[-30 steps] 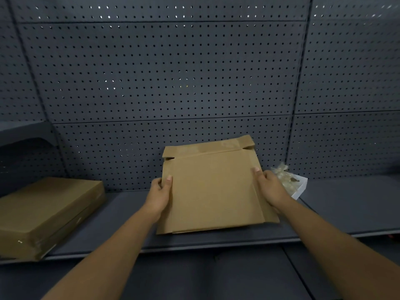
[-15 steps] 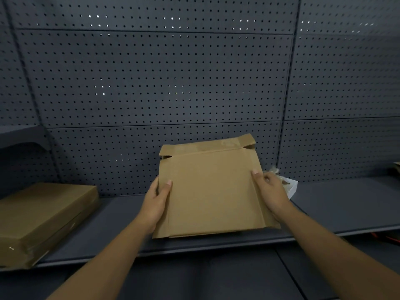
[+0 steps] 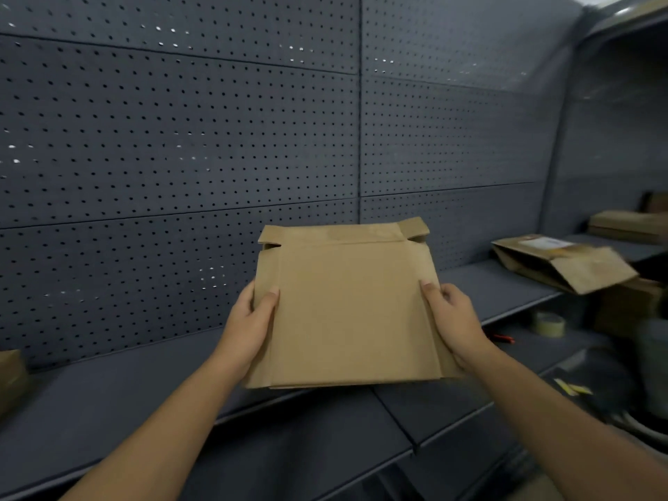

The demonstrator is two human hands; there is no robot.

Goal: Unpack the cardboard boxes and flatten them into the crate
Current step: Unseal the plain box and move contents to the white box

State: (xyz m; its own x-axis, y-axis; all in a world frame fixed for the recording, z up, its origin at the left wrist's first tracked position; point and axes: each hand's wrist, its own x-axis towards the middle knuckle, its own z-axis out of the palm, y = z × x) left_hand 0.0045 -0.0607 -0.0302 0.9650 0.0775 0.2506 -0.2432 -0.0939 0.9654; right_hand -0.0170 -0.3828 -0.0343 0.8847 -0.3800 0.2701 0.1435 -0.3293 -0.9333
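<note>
A flattened brown cardboard box [image 3: 347, 309] is held up in front of me, above the grey shelf [image 3: 126, 385]. My left hand [image 3: 249, 327] grips its left edge, thumb on top. On the opposite edge, my right hand [image 3: 452, 320] holds it the same way. The box's folded flaps stick out at its far end. No crate is in view.
A dark pegboard wall [image 3: 180, 139] rises behind the shelf. At the right lie an opened cardboard box [image 3: 564, 262] and further cardboard [image 3: 629, 222] behind it. A roll of clear tape [image 3: 549, 323] and a red object [image 3: 502, 338] sit lower right. Another box corner [image 3: 11, 377] shows at far left.
The view has swung to the right with the flattened box lifted off the shelf in both hands. The sealed box at left has slid nearly out of view; boxes at right have appeared.
</note>
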